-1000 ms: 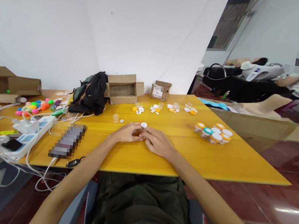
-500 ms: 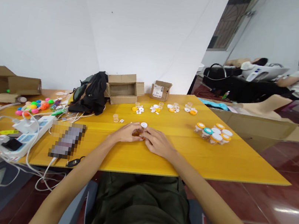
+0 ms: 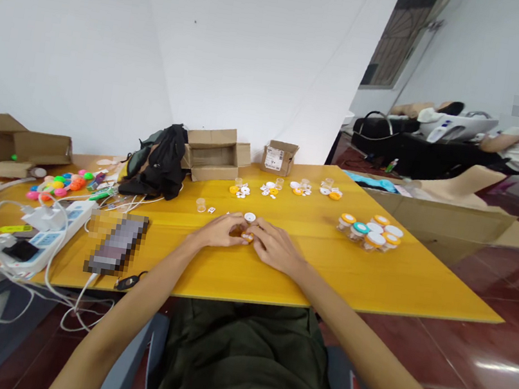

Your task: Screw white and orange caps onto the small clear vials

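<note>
My left hand and my right hand meet above the table, fingers curled towards each other. Between their fingertips is a small orange lid with white in its middle; fingers cover part of it. Both hands are closed on it. Just beyond the fingertips lies a round white disc. A clear plastic cup stands past my left hand, with small white pieces beside it.
Clusters of clear cups, white parts and orange lids line the table's far side. Several lidded jars stand on the right. To the left are a phone, a power strip and cables. Cardboard boxes sit at the back.
The orange lid has turned between my fingertips, so its white middle now shows. My hands have stayed in almost the same place.
</note>
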### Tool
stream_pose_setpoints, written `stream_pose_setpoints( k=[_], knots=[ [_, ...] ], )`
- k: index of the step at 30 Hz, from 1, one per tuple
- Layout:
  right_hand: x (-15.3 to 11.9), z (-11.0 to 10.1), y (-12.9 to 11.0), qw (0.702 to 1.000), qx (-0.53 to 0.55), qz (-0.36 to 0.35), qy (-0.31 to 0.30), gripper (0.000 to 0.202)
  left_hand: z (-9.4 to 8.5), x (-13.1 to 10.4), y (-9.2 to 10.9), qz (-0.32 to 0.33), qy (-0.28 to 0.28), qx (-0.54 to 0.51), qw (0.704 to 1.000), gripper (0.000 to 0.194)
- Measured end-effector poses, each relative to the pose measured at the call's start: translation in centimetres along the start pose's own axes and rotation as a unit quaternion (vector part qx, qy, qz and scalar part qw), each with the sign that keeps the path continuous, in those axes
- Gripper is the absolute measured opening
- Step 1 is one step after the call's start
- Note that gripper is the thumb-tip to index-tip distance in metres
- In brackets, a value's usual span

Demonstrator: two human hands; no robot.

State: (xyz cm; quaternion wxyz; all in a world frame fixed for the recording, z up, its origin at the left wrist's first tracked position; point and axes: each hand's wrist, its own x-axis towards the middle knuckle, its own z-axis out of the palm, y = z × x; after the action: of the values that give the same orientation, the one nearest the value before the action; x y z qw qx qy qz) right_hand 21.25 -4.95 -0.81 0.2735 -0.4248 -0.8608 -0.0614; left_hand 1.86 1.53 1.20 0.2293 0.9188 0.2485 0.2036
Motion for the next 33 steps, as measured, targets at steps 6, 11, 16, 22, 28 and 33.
stream_pose_setpoints(
  k=[6,11,16,22,28,33],
  knots=[
    [-0.01,0.12,0.08,1.0,0.004,0.005,0.009,0.029,0.02,-0.1,-0.03,-0.005,0.003,0.01,1.0,0.012],
    [-0.03,0.28,0.15,1.0,-0.004,0.012,0.004,0.028,0.01,-0.13,-0.04,-0.008,-0.002,0.01,1.0,0.015],
    [0.01,0.16,0.02,1.0,-0.004,0.015,0.004,0.029,0.01,-0.09,-0.08,-0.018,-0.004,0.012,1.0,0.015],
    [0.06,-0.06,-0.05,1.0,-0.007,0.014,0.003,0.031,-0.03,-0.13,0.04,-0.021,-0.004,0.011,1.0,0.015],
    [0.01,0.05,0.06,1.0,-0.012,0.007,0.004,0.031,-0.04,-0.16,0.05,-0.024,-0.002,0.01,1.0,0.014],
    [0.01,0.18,0.15,1.0,-0.028,0.002,-0.001,0.032,0.0,-0.17,0.06,-0.02,0.001,0.006,1.0,0.013]
  ],
)
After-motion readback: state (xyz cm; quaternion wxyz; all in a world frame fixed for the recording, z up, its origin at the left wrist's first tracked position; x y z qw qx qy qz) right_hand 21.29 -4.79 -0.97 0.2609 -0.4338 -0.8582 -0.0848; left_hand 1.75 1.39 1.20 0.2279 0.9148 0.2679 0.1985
